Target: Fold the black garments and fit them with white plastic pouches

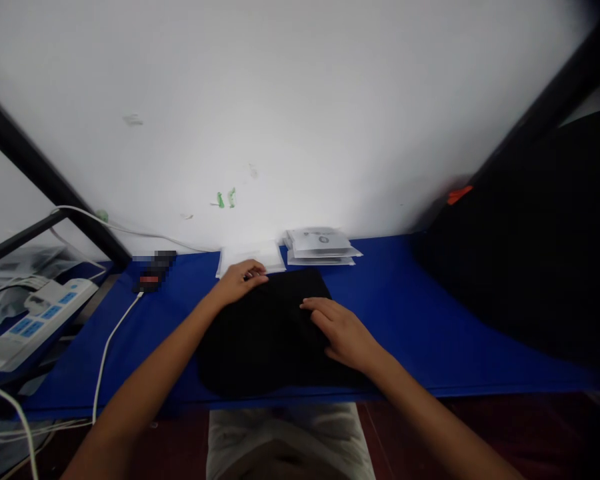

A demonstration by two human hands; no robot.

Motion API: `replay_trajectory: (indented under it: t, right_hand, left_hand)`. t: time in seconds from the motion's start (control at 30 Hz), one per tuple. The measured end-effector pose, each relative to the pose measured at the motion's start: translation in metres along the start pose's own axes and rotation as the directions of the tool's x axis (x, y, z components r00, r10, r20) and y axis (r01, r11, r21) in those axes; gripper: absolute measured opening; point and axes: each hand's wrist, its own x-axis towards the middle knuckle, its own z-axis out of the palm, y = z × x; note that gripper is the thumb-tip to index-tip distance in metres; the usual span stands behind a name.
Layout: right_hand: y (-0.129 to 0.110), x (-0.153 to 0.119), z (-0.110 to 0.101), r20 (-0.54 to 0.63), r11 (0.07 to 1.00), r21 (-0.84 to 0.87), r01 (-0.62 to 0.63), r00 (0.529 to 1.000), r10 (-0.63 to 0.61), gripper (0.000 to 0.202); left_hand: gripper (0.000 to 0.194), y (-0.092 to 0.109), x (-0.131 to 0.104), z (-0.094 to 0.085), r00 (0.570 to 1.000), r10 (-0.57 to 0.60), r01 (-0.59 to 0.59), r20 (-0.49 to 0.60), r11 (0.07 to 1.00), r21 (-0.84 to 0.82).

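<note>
A cloth (265,333) is lying on the surface (405,313), near its front edge. The left hand (240,280) is resting on the cloth's far left corner, and the right hand (343,333) is lying on its right part. A flat packet (250,257) is sitting just behind the cloth, with a stack of packets (323,247) to its right by the wall. A cable (113,340) is running down the left side of the surface, and a power strip (27,320) is sitting further left, off the surface.

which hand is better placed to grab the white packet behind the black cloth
Left, probably. The left hand rests at the far edge of the black cloth, fingertips right beside the white packet. The right hand lies flat mid-cloth, farther from it.
</note>
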Motion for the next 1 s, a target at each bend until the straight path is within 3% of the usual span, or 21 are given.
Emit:
replay_trajectory:
  t: [0.13,0.23,0.33,0.5,0.6,0.7,0.77,0.87,0.93,1.0]
  right_hand:
    - [-0.008,-0.01,0.003,0.095,0.993,-0.01,-0.119,0.988,0.119,0.053]
    - [-0.013,-0.014,0.0,0.136,0.97,0.062,-0.234,0.965,0.224,0.063]
    - [-0.015,-0.017,-0.004,0.157,0.959,0.086,-0.271,0.954,0.256,0.083]
    - [-0.01,-0.02,-0.01,0.174,0.977,-0.021,-0.213,0.961,0.213,0.08]
    - [-0.017,-0.016,-0.02,-0.002,1.0,-0.019,0.02,1.0,-0.02,0.074]
    - [-0.027,-0.007,-0.027,-0.18,0.955,-0.102,0.28,0.939,-0.295,0.056]
    - [-0.031,-0.003,-0.02,-0.183,0.926,-0.17,0.336,0.913,-0.365,0.047]
    - [-0.03,-0.003,0.003,-0.074,0.952,-0.184,0.246,0.962,-0.263,0.045]
    - [-0.029,-0.006,0.019,0.03,0.979,-0.178,0.103,0.995,-0.099,0.05]
    - [-0.03,-0.007,0.027,0.14,0.983,-0.183,-0.025,0.989,0.051,0.056]
  left_hand:
    - [0.01,-0.044,0.008,-0.011,0.999,0.001,-0.008,0.051,0.991,0.13]
    - [0.016,-0.053,0.007,-0.013,0.997,0.029,-0.044,0.072,0.978,0.206]
    - [0.024,-0.05,0.004,-0.016,0.998,0.063,-0.067,0.023,0.959,0.275]
    - [0.033,-0.018,-0.008,-0.023,0.98,0.156,-0.102,-0.124,0.928,0.358]
    - [0.039,0.022,-0.025,-0.016,0.932,0.315,-0.232,-0.181,0.899,0.372]
    - [0.057,0.062,-0.046,0.001,0.923,0.371,-0.326,-0.097,0.892,0.313]
    - [0.076,0.079,-0.057,0.014,0.927,0.376,-0.365,-0.01,0.906,0.213]
    - [0.092,0.087,-0.068,0.028,0.932,0.353,-0.361,0.082,0.926,0.111]
    - [0.091,0.084,-0.069,0.034,0.921,0.364,-0.378,0.141,0.92,0.098]
    - [0.083,0.081,-0.068,0.036,0.905,0.376,-0.402,0.198,0.908,0.116]
